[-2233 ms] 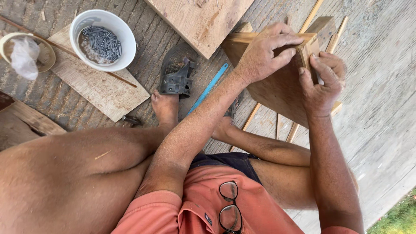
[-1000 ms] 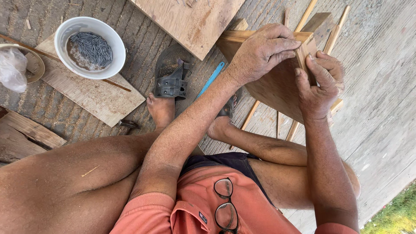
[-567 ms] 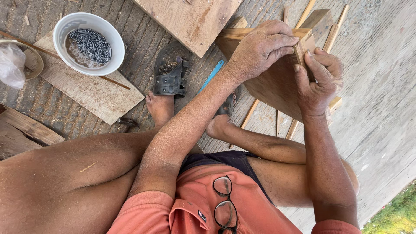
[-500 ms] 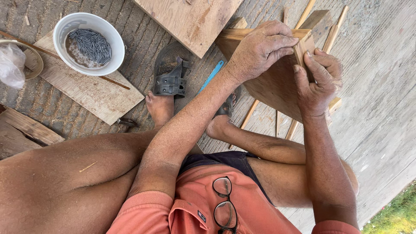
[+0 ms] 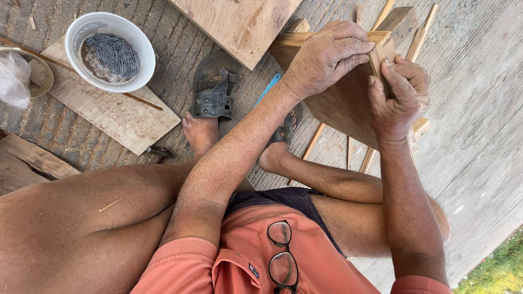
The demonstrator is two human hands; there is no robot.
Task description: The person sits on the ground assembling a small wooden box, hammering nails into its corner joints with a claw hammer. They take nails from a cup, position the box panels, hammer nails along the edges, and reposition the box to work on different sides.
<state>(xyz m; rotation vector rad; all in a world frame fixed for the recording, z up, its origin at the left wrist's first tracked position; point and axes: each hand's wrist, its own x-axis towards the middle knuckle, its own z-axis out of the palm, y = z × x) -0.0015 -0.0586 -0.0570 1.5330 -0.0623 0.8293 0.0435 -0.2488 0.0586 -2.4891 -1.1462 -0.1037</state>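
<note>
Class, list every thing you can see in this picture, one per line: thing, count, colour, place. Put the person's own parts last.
Bowl: one, white, upper left, on a board.
Nails: many, grey, inside the bowl.
Flat board: one, pale wood, under the bowl.
Large board: one, light brown, top centre.
Sandal: one, dark, beside the foot.
Plastic bag: one, clear, far left.
Wooden panel: one, brown, under both hands.
Wooden strip: one, tan, along the panel's top edge.
Glasses: one pair, dark-framed, hanging at the orange shirt.
Left hand: gripping the strip and panel.
Right hand: gripping the panel's right edge.
</note>
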